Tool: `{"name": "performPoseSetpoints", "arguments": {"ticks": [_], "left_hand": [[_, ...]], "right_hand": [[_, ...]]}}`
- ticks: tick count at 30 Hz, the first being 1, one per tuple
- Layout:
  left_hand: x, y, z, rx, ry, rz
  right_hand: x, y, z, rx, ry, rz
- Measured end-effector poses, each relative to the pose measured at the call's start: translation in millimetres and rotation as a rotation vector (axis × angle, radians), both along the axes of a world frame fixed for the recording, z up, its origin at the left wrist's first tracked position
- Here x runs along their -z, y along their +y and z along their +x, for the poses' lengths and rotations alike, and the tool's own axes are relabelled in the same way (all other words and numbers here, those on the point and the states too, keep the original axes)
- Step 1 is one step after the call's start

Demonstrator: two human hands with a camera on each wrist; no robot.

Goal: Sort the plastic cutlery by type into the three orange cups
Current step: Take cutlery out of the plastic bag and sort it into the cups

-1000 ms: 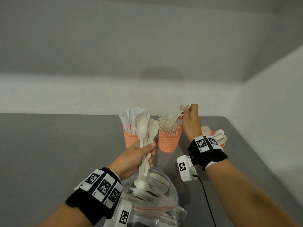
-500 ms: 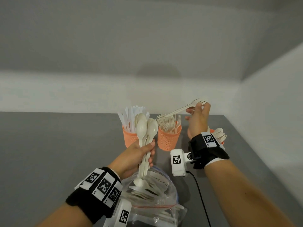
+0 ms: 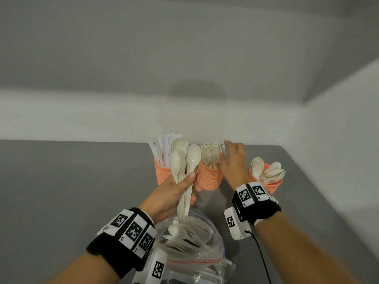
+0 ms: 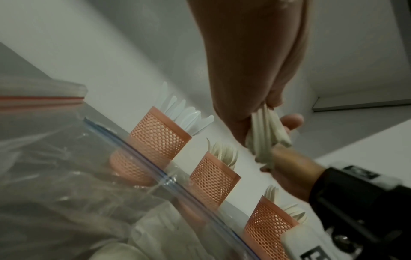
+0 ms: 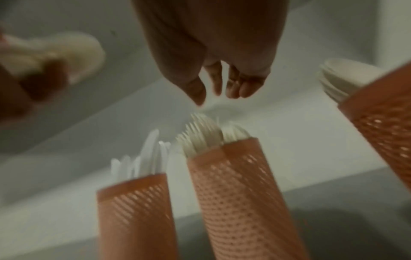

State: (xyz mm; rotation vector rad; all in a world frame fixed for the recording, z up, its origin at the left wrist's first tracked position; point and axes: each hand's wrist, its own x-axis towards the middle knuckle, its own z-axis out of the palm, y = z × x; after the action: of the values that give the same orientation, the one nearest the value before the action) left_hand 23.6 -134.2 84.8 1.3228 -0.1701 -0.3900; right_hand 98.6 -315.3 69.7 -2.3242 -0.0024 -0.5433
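Note:
Three orange mesh cups stand in a row at the table's back. The left cup (image 3: 162, 173) holds white knives (image 3: 164, 147), the middle cup (image 3: 209, 178) forks (image 3: 211, 153), the right cup (image 3: 273, 184) spoons (image 3: 270, 173). My left hand (image 3: 174, 191) grips a bunch of cream spoons (image 3: 184, 160) upright by their handles, in front of the left and middle cups. My right hand (image 3: 233, 160) hovers empty over the forks, fingers relaxed; the right wrist view shows its fingertips (image 5: 222, 88) just above the fork tines (image 5: 204, 135). The spoon handles (image 4: 266, 130) show in the left wrist view.
A clear zip bag (image 3: 196, 242) with more mixed cutlery lies at the front, under my left wrist. A black cable (image 3: 260, 257) trails from my right wrist. White walls close off the back and right of the grey table (image 3: 71, 191).
My right hand held a fork above the middle cup; it has come down left over that cup and now holds nothing. The left hand with its spoons stayed put.

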Motion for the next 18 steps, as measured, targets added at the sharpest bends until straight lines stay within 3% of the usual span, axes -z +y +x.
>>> {"name": "performPoseSetpoints", "arguments": {"ticks": [2,5,10,12,14,18], "left_hand": [[-2,-3,2,-0.011,0.019,-0.005],[-7,-13,3,0.027,0.041,-0.022],[-14,-27,2,0.128,0.17,-0.128],[-14,-32,1,0.154,0.141,-0.142],[-13,-41,-1,0.138,0.085,-0.113],[-9,-63,-3,0.049,-0.017,0.052]], "right_hand": [[-20,10,-20,-0.137,-0.015,0.218],[-38,27,-49,-0.455,0.293,0.493],[-35,14,-59,-0.483,0.461,0.886],[-34,4,-62,-0.487,0.499,1.004],[-31,-3,-66,-0.509,0.511,1.022],[-25,-8,-78,-0.52,0.532,0.866]]}}
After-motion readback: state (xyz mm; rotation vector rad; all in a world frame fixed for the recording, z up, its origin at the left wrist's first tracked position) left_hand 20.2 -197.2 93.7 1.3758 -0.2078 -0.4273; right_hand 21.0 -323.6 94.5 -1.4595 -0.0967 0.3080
